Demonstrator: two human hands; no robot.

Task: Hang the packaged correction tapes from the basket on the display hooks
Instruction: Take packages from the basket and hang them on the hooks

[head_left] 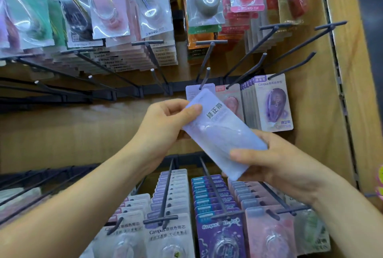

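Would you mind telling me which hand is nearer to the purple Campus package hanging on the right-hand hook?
Right. The right hand sits just below the purple Campus package; the left hand is farther off to its left. Both hold the pale blue packet.

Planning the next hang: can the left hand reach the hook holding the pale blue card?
Probably yes: the left hand pinches the pack just below that hook, with nothing between and its tip bare.
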